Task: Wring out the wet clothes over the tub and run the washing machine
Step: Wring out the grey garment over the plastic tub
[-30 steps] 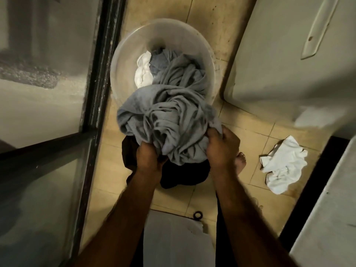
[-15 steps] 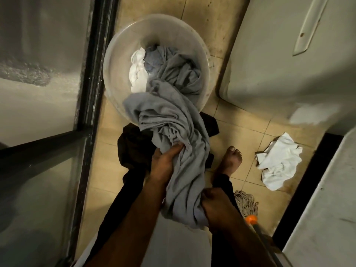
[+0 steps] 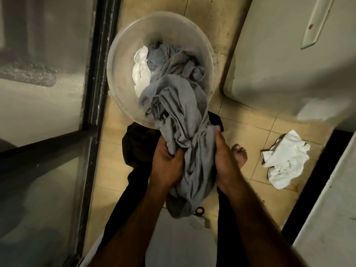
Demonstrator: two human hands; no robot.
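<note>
A translucent round tub stands on the tiled floor. A wet grey garment trails from inside the tub over its near rim and down between my hands. My left hand is shut on its left side, and my right hand grips its right side, thumb up. The garment's loose end hangs below my hands. A white cloth lies inside the tub to the left. The pale body of the washing machine fills the upper right.
A dark garment lies on the floor under the tub's near edge. A crumpled white cloth lies on the tiles at right. A dark-framed glass door runs along the left. My bare foot stands beside the grey garment.
My right hand has come up from the garment's low end to level with my left hand. Both hands now hold the grey garment side by side, and more of it hangs below them.
</note>
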